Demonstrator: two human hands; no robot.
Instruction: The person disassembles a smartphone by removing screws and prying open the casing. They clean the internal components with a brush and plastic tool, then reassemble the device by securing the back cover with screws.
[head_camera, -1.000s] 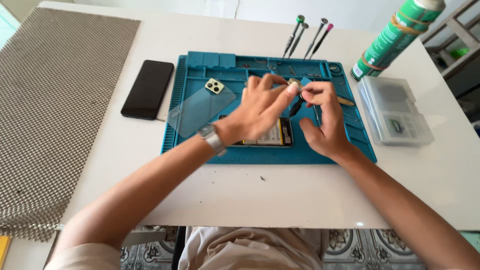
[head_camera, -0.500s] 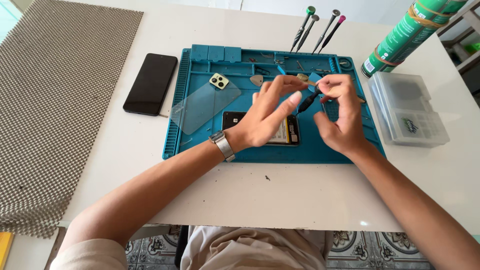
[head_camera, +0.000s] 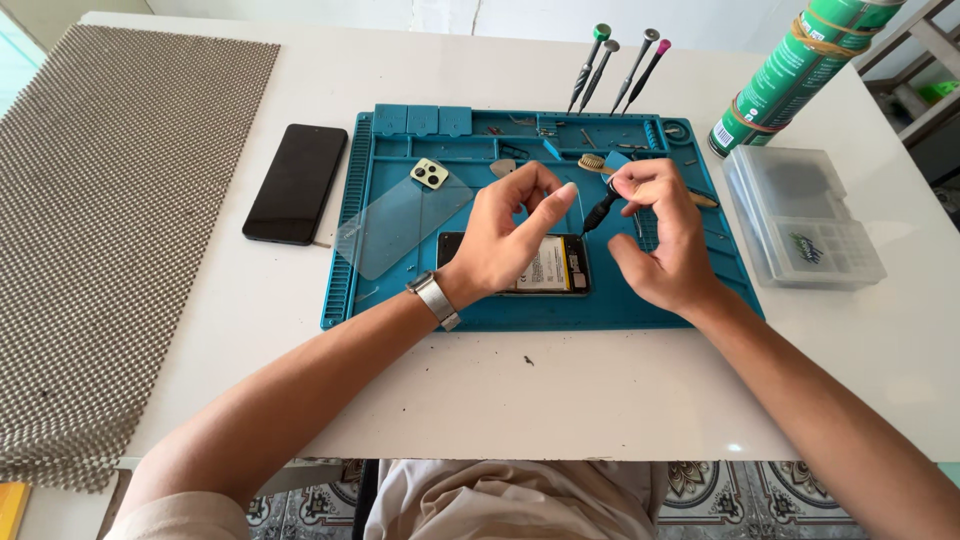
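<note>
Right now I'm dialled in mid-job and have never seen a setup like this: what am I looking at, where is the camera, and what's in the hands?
There is no machine here: a person works with two bare hands, and the single camera sits on their head, looking down.

On the white table lies a blue work mat with small compartments along its far edge. On it rest an opened phone with its battery showing, a clear back cover with a camera block, and a small brush. Beside the mat are a black phone, four screwdrivers, a green can, a clear parts box and a grey mesh mat.

The right hand pinches a thin dark screwdriver, tip down over the opened phone. The left hand, wearing a wristband, has fingers curled, holding nothing visible.
</note>
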